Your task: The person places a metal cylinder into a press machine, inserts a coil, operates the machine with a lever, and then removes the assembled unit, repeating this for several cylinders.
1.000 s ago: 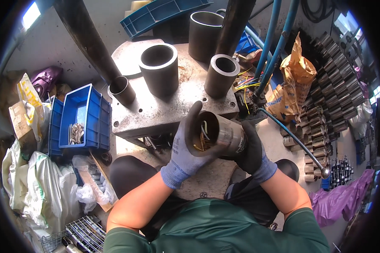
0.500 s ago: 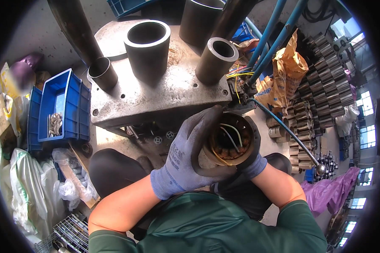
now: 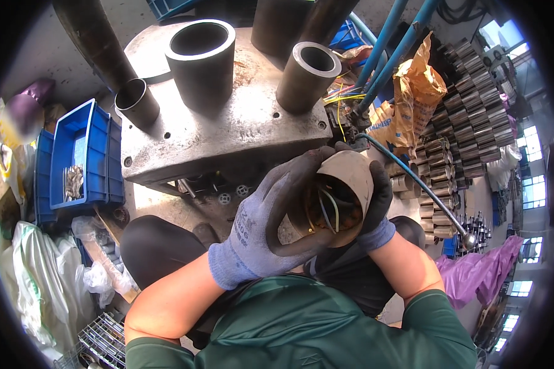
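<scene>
Between my two gloved hands is a metal motor housing, a short cylinder with copper windings and pale and yellow lead wires inside its open end. My left hand, in a blue-grey glove with dark palm coating, wraps the left side, its thumb below the rim. My right hand grips the right side, its fingers partly hidden behind the cylinder. The open end is tilted toward me. Just beyond stands a heavy steel press bed, bearing a thick dark sleeve and a narrower metal sleeve.
A thin-walled tube stands at the bed's left corner. Blue crates with metal parts lie left, near white sacks. At right, a ball-ended lever slants toward me, before stacked metal cylinders and a torn paper bag.
The motor housing has tipped in my hands, so more of its outer wall shows at the top. My right hand's fingers have shifted along its side. The whole view has moved slightly.
</scene>
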The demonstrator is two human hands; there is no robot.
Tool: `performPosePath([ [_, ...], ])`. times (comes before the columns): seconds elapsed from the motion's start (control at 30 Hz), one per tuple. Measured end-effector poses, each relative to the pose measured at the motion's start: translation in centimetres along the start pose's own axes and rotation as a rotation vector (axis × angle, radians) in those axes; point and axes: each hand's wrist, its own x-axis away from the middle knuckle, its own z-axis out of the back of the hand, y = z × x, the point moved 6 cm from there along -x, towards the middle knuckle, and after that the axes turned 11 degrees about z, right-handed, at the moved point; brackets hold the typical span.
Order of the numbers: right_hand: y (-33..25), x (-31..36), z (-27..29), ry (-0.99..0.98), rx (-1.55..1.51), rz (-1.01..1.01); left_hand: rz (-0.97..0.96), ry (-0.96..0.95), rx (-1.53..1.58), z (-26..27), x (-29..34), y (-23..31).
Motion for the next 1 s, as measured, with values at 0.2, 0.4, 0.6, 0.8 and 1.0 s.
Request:
performPosePath([
  [0.2,-1.0,-0.2,-1.2,-0.082,0.198,0.067,0.167,0.055,0.264,0.4,0.4,-1.1],
  [0.4,-2.2,-1.0,-1.5,-0.034,0.272,0.187,0.567,0.353,0.812,1.7,0.3,-3.3],
  [0.6,-4.1,-2.5,-7.0,-0.221,0.533,0.49,0.659,0.421,0.81,0.5,0.7,-9.2],
  [0.8,-5.4,-5.8,-15.8,-0.252,0.804,0.82,0.705,0.163,0.64,-4.7,-0.1,-12.4],
  [1.0,-4.3,-12.5,-22.3,-0.34,0.755,0.945,0.216,-0.117,-0.423,-6.2,-0.4,-7.3],
])
